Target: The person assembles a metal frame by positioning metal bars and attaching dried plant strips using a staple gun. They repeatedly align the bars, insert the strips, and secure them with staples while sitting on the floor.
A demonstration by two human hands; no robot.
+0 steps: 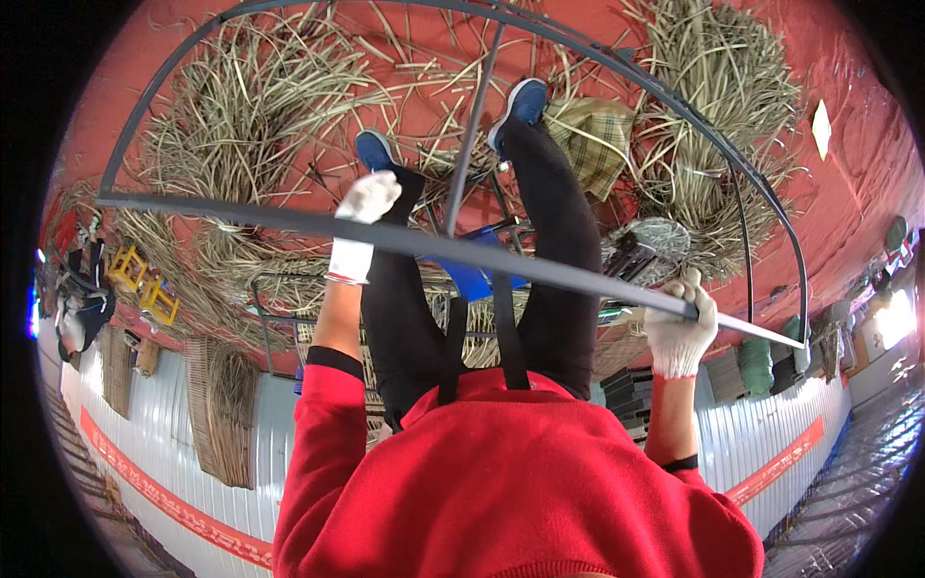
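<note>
A large black metal frame [540,262] spans the view, with a straight bar across my lap, a curved rim [631,72] beyond it and a strut [474,120] in the middle. My right hand [682,326], in a white knitted glove, is closed around the bar near its right end. My left hand [369,197], also white-gloved and slightly blurred, makes a fist just past the bar. The bar crosses in front of that glove, and whatever the fist holds, if anything, is hidden. Between my knees is a blue piece [467,275] with dark straps.
Big heaps of pale dry strips lie at the left [226,125] and right [718,106] on the red floor [848,116]. A plaid cloth sack [593,140] rests by my right shoe. Yellow stools [159,299] stand far left, near another person [82,303].
</note>
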